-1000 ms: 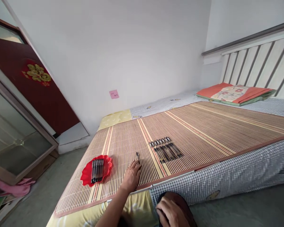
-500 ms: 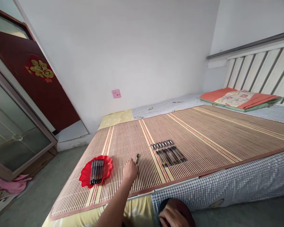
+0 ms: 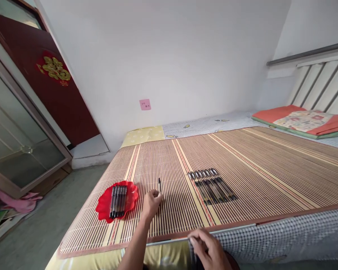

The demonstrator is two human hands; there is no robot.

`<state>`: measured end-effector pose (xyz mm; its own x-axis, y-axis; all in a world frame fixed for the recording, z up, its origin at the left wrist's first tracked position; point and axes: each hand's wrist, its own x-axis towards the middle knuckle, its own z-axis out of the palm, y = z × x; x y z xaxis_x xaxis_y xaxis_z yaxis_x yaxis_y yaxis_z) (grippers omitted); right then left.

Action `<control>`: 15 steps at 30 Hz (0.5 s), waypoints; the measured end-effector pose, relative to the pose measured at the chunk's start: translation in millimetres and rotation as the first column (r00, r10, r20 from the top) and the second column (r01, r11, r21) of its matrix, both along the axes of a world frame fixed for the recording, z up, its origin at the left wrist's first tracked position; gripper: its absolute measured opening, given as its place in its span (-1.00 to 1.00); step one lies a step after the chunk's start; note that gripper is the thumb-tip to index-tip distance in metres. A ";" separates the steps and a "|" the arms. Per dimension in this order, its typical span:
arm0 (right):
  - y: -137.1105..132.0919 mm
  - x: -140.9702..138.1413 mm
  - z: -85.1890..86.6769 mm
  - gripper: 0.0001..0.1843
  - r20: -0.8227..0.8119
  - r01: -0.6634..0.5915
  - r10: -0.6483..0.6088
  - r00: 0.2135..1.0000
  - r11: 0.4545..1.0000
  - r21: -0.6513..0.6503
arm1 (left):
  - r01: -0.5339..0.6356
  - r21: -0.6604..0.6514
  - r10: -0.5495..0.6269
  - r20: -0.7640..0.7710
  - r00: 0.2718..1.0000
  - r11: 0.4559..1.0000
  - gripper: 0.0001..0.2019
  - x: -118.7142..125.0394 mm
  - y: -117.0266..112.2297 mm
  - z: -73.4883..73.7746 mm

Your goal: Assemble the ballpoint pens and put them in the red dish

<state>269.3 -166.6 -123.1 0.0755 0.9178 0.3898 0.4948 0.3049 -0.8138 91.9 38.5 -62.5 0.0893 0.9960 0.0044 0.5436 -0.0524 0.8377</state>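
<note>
My left hand (image 3: 152, 204) is closed round a dark pen (image 3: 159, 184) in a pinch; the pen's upper end sticks out beyond my fingers, over the striped mat. To its left, a red scalloped plate (image 3: 101, 205) holds several dark pens (image 3: 118, 201) lying side by side. My right hand (image 3: 210, 250) hovers at the mat's front edge, fingers curled in, with nothing seen in them. Beyond it a row of several pens (image 3: 214, 189) lies on the mat, their caps (image 3: 202, 173) toward the wall.
The bamboo mat (image 3: 259, 165) covers a bed with a checked sheet (image 3: 298, 228) and yellow cloth. Folded orange bedding (image 3: 307, 120) lies at the right by a white headboard (image 3: 321, 84). A pink note (image 3: 145, 104) is on the wall. At left stand a glass-panelled door and a dark red door (image 3: 45, 86).
My left hand has turned, and the pen in it now points more straight away from me. My right hand has risen from low by my knee to the mat's front edge. The view has shifted left.
</note>
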 end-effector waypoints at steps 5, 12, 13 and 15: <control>87.5 -6.3 72.6 -0.56 -0.484 -0.085 -0.016 0.875 0.979 -0.186 | 0.134 0.020 -0.130 0.409 0.903 0.991 -0.51 -13.3 -8.0 7.1; 192.7 -29.9 102.0 -0.49 -0.779 -0.246 -0.011 0.627 0.946 -0.211 | 0.282 0.045 -0.248 0.619 0.745 0.958 -0.50 -20.3 -4.6 21.7; 199.0 -32.7 102.0 -0.50 -0.779 -0.255 -0.011 0.627 0.942 -0.219 | 0.299 0.044 -0.258 0.634 0.729 0.953 -0.52 -21.3 -4.5 21.1; 207.2 -36.8 100.7 -0.53 -0.782 -0.275 0.008 0.623 0.938 -0.210 | 0.330 0.042 -0.274 0.663 0.697 0.943 -0.55 -22.5 -4.2 18.3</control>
<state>232.5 40.6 -22.4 0.0800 0.9965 -0.0229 -0.3720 0.0085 -0.9282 69.4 34.3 -44.1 0.3882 0.9156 0.1047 -0.1723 -0.0395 0.9842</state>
